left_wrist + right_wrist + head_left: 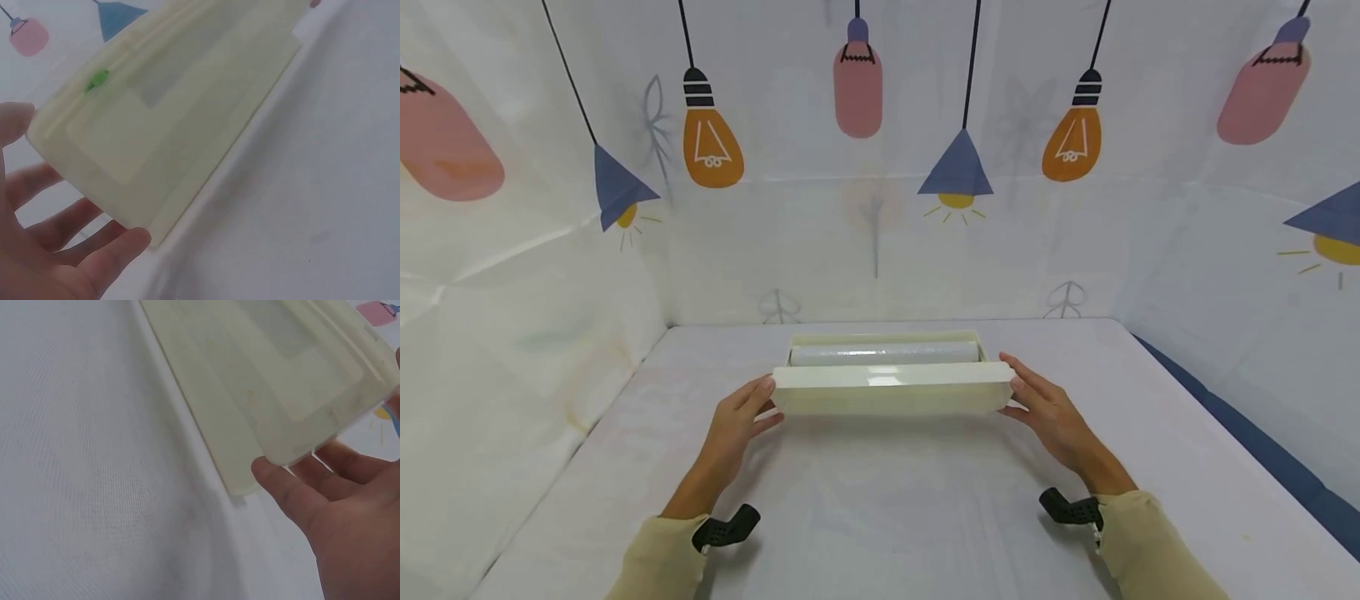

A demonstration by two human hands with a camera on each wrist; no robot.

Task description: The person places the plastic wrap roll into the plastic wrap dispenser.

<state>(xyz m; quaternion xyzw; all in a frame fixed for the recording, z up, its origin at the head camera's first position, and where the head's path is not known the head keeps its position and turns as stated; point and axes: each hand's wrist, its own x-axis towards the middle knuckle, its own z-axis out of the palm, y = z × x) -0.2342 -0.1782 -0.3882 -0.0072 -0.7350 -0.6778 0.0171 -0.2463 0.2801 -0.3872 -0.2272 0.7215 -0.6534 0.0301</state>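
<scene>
A long cream plastic box (886, 338) stands toward the back of the table with a roll of clear film (886, 354) lying in it. In front of the roll is the box's cream lid (891, 402), tilted up at its near side. My left hand (737, 421) holds the lid's left end, thumb at the top corner and fingers spread along the end. The right hand (1051, 414) grips the opposite end in the same way. In the left wrist view a small green piece (98, 79) shows on the lid (156, 125). Fingertips (265, 469) touch the lid's lower corner in the right wrist view.
A white cloth (880, 508) covers the table. White sheets printed with hanging lamps (956, 171) and bulbs (712, 146) rise at the back and sides. A dark blue strip (1247, 417) runs along the right edge. Black wrist mounts (727, 527) sit at both cuffs.
</scene>
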